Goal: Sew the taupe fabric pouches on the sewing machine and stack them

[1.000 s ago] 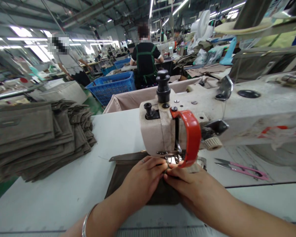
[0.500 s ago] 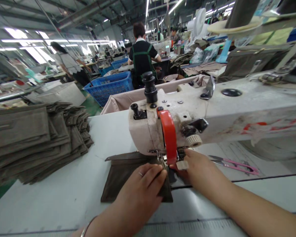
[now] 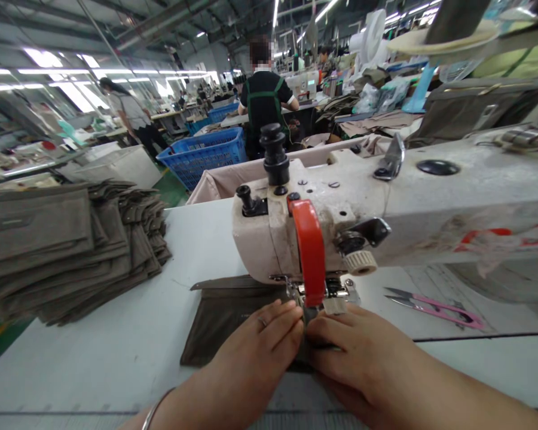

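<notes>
the cloth piece (image 3: 219, 325) looks matt, the curved guard (image 3: 311, 251) glossy, the bracelet (image 3: 152, 411) shiny metal.

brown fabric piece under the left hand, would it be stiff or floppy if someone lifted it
The brown fabric piece would likely feel light, since it looks thin for its width. It would probably bend, though its flat lie and straight edges hint at some body. Lying flat on the white table, it seems unlikely to roll or tip.
</notes>
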Available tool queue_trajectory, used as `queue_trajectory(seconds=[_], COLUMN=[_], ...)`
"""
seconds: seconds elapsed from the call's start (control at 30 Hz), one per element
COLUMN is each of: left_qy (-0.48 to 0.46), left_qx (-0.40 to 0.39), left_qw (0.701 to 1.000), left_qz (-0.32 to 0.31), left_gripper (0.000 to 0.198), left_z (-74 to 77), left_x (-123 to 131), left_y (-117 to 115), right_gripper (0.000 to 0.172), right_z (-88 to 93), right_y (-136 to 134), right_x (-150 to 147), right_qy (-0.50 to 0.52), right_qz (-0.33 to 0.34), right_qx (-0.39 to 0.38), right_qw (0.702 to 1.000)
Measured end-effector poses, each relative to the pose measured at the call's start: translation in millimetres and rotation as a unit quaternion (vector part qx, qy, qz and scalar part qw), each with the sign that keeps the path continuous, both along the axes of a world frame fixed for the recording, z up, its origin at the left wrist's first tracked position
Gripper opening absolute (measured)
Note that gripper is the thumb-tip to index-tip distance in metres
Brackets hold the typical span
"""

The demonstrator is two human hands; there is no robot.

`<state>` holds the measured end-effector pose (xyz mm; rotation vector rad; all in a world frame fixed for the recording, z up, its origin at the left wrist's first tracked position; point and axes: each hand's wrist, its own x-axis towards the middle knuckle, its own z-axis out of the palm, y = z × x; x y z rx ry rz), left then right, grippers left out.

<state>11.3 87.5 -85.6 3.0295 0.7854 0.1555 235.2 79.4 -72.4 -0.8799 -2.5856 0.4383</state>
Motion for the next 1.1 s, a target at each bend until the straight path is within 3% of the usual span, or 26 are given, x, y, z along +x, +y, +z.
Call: queue_trajectory(seconds=[0.47, 0.77, 1.1], left_qy=[-0.08, -0.153, -0.178], left_qx=[-0.009, -0.007, -0.065], left_qw=[0.997, 0.988, 0.981], left_qz=[0.004, -0.031, -0.037], left_gripper=[0.029, 0.023, 0.019], left_z=[0.2, -3.7, -1.3], left_x=[9, -2, 4], left_y=[28, 14, 18], right_gripper=[0.019, 0.018, 0.019], right_z=[-11.1, -4.4, 4.3], right_y=[2, 3, 11], right_x=[-5, 7, 17], right_qy=[0.028, 0.028, 0.022], right_qz=[-0.034, -0.018, -0.002], right_qx=[0.01, -0.038, -0.078], right_qw=[0.999, 0.999, 0.997])
